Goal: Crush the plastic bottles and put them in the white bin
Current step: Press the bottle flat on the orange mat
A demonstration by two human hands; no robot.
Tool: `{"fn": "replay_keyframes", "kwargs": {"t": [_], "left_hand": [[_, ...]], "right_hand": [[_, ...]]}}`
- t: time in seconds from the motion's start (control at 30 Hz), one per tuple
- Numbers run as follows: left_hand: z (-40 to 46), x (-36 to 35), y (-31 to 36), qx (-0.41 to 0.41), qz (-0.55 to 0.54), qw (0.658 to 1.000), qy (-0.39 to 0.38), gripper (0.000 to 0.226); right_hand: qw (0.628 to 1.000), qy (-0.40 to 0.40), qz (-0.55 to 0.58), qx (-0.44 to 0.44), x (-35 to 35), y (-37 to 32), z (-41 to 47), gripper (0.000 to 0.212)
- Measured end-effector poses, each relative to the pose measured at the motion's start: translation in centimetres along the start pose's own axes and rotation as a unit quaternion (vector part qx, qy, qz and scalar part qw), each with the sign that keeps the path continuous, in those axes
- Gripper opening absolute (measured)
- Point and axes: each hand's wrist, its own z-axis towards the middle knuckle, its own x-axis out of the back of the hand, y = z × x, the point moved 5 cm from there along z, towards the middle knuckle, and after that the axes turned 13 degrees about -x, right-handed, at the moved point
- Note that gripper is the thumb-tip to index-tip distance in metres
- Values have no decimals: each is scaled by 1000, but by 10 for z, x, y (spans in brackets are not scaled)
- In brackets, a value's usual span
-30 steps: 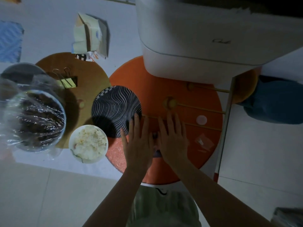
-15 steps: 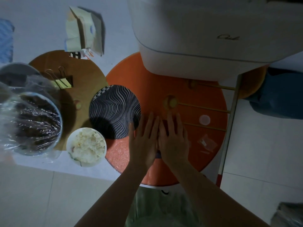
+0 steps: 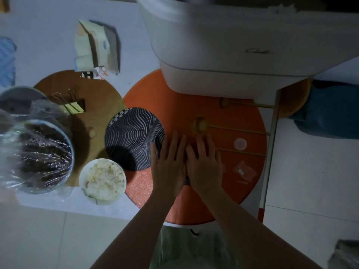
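Note:
Both my hands lie flat, side by side, on the orange round table [image 3: 194, 98]. My left hand [image 3: 169, 164] and my right hand [image 3: 205, 164] touch along the thumbs and press down on a plastic bottle [image 3: 186, 180]. Only a dark sliver of the bottle shows between the palms; the rest is hidden. A small pale pink cap [image 3: 240, 143] rests on the table to the right of my right hand. The large white bin [image 3: 223, 55] stands at the far side of the table, straight beyond my fingertips.
A black-and-white striped plate [image 3: 134, 136] sits just left of my left hand, a bowl of rice [image 3: 103, 181] in front of it. A film-covered bowl [image 3: 37, 154] and binder clips [image 3: 71, 103] lie on the brown board. A clear wrapper [image 3: 244, 170] lies at right.
My left hand has slid right and closed its fingers, so the two hands now touch and cover the bottle. The view has shifted slightly.

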Motion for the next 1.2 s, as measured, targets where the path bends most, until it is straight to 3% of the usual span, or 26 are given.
{"fn": "replay_keyframes", "kwargs": {"t": [0.27,0.43,0.53,0.63,0.73,0.83,1.1,1.2], "left_hand": [[-5,16,0,-12,-21,1000,-11,56],[-14,31,-12,-29,-72,997,13,57],[-22,40,-4,-79,-133,988,26,69],[-26,36,13,-121,-120,985,-29,87],[-26,25,17,-101,-99,988,-58,101],[-26,17,16,-95,-90,991,-42,99],[-25,18,11,-96,-106,990,-14,89],[-25,27,9,-98,-101,990,-17,90]], "right_hand": [[996,-49,69,-32,11,3,-6,49],[987,-30,158,-29,36,11,-4,51],[979,-19,196,-45,48,32,0,52],[975,5,205,-84,55,64,7,44],[971,-13,193,-142,51,93,14,51],[967,-26,201,-154,42,111,21,52],[970,2,205,-129,36,118,24,22],[958,-8,258,-123,40,124,22,15]]}}
